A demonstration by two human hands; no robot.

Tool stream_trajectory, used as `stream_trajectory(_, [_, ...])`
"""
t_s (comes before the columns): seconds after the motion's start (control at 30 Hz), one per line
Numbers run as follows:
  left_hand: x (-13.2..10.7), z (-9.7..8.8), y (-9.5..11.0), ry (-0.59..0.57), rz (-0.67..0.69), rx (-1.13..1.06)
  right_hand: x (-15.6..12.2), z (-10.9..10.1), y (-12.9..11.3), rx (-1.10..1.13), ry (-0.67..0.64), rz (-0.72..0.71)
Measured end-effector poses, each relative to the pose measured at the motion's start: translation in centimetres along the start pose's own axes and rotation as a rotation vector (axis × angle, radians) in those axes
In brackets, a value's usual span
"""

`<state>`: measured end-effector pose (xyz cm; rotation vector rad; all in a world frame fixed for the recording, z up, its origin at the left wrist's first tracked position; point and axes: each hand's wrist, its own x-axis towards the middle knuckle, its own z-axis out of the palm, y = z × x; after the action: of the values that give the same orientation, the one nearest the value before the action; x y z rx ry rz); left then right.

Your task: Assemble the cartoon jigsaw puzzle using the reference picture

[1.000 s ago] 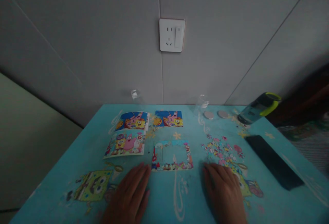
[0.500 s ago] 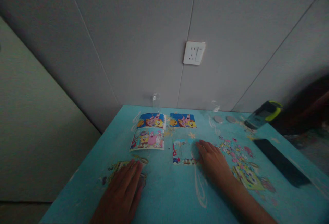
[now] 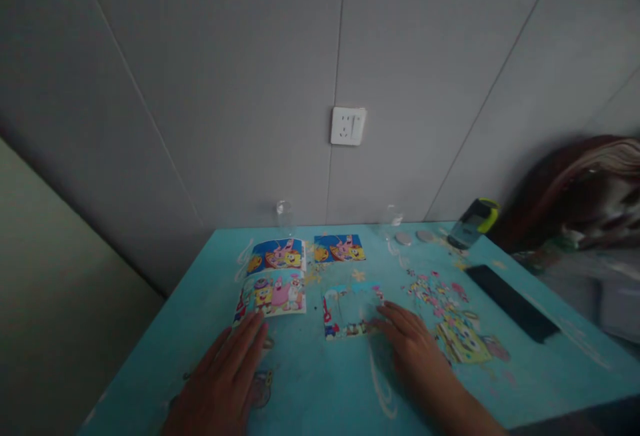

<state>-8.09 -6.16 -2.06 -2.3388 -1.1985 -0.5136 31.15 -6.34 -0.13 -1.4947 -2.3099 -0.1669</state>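
puzzle frame [image 3: 350,311] lies mid-table, just far of the right hand [image 3: 407,343]. border joined, centre unfilled, blue table [image 3: 310,383] showing through. loose pieces [image 3: 435,289] heaped to its right, unplaced. right hand flat, fingers spread, tips at the frame's near right corner, gripping nothing. left hand [image 3: 225,376] flat, likewise empty, touching the printed cards [image 3: 273,293].

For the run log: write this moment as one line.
left hand: flat on table, fingertips at picture card edge | right hand: open, fingertips on puzzle frame | loose puzzle pieces: right of frame
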Motion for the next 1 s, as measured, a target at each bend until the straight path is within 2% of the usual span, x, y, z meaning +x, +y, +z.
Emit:
stream_trajectory(0.1, [0.7,2.1,-0.7,-0.103,-0.156,-0.036,-1.6,-0.4,-1.5,0.229,0.055,-0.091])
stream_trajectory(0.17, [1.3,3.1,-0.9,-0.126,-0.185,-0.084,-2.0,-0.4,-2.3,0.353,0.128,-0.154])
stream_trajectory(0.3, [1.3,5.0,-1.2,-0.092,-0.081,-0.122,-1.7,-0.5,-3.4,0.403,0.187,-0.198])
stream_trajectory(0.47, [-1.4,6.6,-1.7,-0.165,0.064,-0.089,-1.6,-0.8,-3.6,0.372,0.165,-0.207])
stream_trajectory(0.63, [-3.4,6.8,-2.6,-0.166,0.093,-0.082,-2.0,-0.7,-3.4,0.39,0.18,-0.16])
stream_trajectory(0.77, [-2.3,6.0,-3.4,-0.196,0.113,-0.136,-1.9,-0.8,-3.3,0.391,0.16,-0.165])
stream_trajectory(0.83, [-1.3,5.5,-3.5,-0.256,0.117,-0.148,-2.1,-1.0,-2.8,0.379,0.153,-0.163])
stream_trajectory(0.93, [-0.1,5.2,-3.1,-0.267,0.124,-0.157,-3.1,-1.4,-0.5,0.3,0.168,-0.068])
stream_trajectory(1.0, [0.1,5.4,-2.7,-0.234,0.12,-0.164,-4.2,-1.8,2.0,0.19,0.165,0.088])
